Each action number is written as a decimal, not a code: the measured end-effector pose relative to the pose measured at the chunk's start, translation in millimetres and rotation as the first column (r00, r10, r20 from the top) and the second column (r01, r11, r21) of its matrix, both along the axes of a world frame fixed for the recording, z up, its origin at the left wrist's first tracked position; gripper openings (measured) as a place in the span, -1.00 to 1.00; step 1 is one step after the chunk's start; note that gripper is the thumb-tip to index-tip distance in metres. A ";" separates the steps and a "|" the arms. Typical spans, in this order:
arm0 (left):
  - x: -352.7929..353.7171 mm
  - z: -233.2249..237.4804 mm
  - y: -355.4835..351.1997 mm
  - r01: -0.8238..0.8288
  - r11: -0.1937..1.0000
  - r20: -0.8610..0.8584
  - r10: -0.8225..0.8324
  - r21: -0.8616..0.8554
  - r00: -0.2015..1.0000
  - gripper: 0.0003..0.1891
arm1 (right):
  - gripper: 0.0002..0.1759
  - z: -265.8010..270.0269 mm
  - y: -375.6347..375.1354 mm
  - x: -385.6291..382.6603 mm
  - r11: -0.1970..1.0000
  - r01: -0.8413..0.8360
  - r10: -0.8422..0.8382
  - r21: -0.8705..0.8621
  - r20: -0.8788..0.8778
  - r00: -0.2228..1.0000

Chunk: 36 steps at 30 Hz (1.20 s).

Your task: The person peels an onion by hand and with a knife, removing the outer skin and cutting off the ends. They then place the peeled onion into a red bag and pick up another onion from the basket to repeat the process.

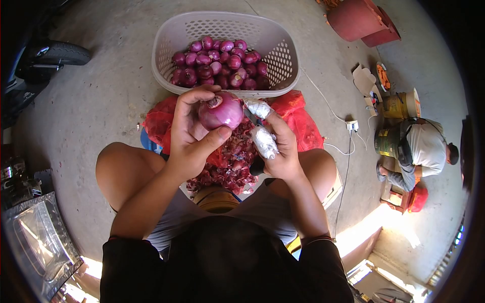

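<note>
A red onion (221,111) is held up in my left hand (189,129), fingers curled over its far side and thumb along its near side. Its stem end points up. My right hand (280,144), thumb and forefinger wrapped in something silvery-white, grips a small knife (250,117). The dark blade shows between those wrapped fingers, close to the onion's right side. Below both hands lies a heap of red onion skins (227,171) between my knees. Red mesh bags (298,121) spread out around the heap.
A grey perforated basket (161,55) of peeled-looking red onions stands just ahead. White cables and a power strip (352,124) lie on the floor to the right. Farther right a person (427,146) bends near yellow buckets (399,106). A tyre (68,53) is at the left.
</note>
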<state>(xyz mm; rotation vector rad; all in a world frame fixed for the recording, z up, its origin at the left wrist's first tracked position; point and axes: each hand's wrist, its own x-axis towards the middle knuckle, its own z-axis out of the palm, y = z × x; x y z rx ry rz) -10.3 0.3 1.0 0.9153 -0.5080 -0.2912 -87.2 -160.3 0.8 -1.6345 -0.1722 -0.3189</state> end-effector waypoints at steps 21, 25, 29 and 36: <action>-4.3 -2.3 -3.1 0.021 0.998 -0.061 -0.025 -0.055 0.998 -0.36 | -0.37 8.9 15.1 0.1 0.924 -0.131 0.215 0.359 -0.204 0.955; -7.3 -3.9 -8.3 -0.017 0.999 -0.055 0.015 -0.049 0.998 -0.36 | -0.40 5.0 22.1 -0.5 0.862 -0.132 0.230 0.490 -0.145 0.962; -8.4 -4.1 -10.3 -0.075 0.996 -0.033 0.074 -0.040 0.997 -0.39 | -0.39 6.2 28.2 -2.4 0.792 -0.104 0.259 0.601 -0.177 0.950; -10.8 -3.0 -8.9 -0.104 0.995 -0.028 0.103 -0.013 0.994 -0.40 | -0.43 -0.6 36.0 -2.1 0.789 -0.081 0.207 0.609 -0.140 0.968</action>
